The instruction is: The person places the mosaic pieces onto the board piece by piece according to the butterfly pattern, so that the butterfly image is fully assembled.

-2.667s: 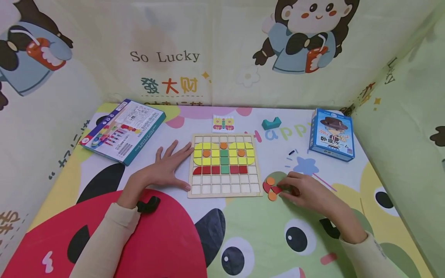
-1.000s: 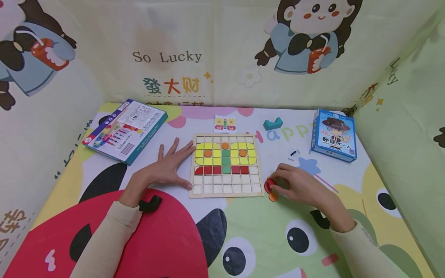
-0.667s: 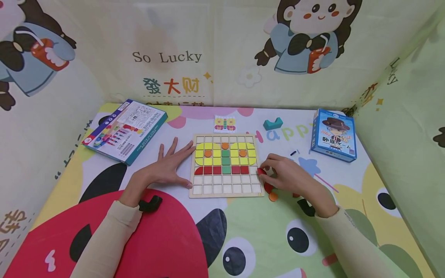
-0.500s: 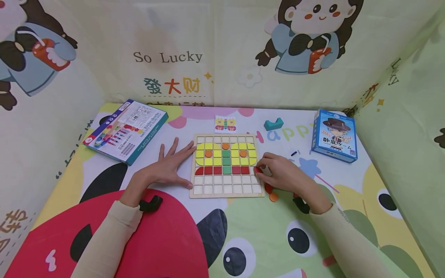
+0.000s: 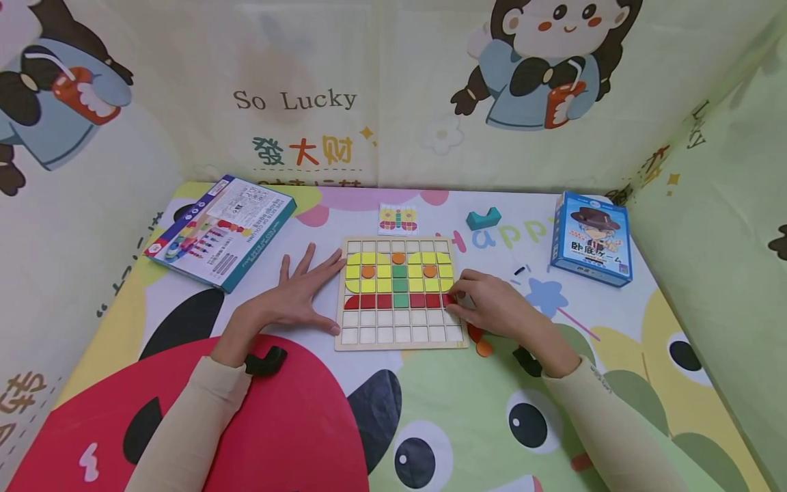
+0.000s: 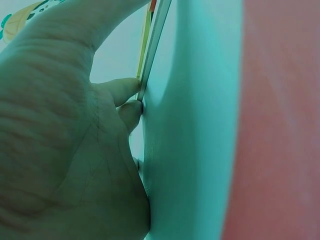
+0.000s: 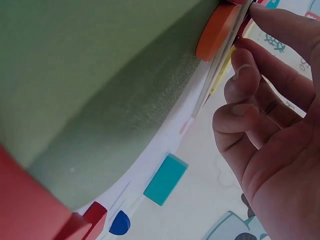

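Observation:
A wooden grid board [image 5: 399, 346] holds yellow, orange, green and red flat pieces in a butterfly pattern. My left hand [image 5: 294, 298] lies spread at the board's left side, its fingertips and thumb touching that edge; in the left wrist view the palm [image 6: 75, 150] fills much of the picture. At the right end of the red row, my right hand [image 5: 494, 304] pinches a red piece [image 5: 446, 299] between thumb and finger. That piece is mostly hidden by the fingers. Just right of the board lie a red piece [image 5: 475, 333] and an orange disc [image 5: 484, 348].
Behind the board lies a butterfly picture card [image 5: 398, 219]. A teal block [image 5: 483, 219] and a tiny dark piece [image 5: 520, 270] lie farther right. A flat game box [image 5: 221, 232] stands back left, a blue box [image 5: 591, 239] back right.
My right hand has moved left from the loose pieces to the board, carrying a red piece to the right end of the red row. My left hand has stayed at the board's edge.

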The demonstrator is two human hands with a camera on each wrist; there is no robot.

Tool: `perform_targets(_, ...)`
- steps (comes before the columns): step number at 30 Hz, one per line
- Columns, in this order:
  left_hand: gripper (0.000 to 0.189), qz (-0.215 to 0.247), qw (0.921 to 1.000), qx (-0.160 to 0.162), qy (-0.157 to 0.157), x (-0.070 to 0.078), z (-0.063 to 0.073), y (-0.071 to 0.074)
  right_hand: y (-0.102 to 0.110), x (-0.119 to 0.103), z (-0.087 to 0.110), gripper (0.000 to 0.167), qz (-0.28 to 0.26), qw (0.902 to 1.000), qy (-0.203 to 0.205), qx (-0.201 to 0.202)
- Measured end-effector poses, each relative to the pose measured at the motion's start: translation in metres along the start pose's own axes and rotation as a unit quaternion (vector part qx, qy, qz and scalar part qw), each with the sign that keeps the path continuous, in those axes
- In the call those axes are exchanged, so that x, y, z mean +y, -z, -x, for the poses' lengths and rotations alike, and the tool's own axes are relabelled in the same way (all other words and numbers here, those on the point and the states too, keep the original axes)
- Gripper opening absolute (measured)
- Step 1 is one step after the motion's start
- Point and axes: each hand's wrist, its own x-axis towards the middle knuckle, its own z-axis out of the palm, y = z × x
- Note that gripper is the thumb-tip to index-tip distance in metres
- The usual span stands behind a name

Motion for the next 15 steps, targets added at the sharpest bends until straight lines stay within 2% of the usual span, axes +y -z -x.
perform_targets(8,0.129,-0.001,1.0,0.001,-0.001,0.0007,0.0013,0.0019,0.0001,-0.0011,-0.0001,0.031,0.004,1.0,0.0,-0.004)
perform_targets(15,0.128,0.002,1.0,0.002,-0.003,0.0005,0.0008,0.0012,0.0007,-0.0054,-0.0015,0.033,0.01,0.9998,0.012,0.014)
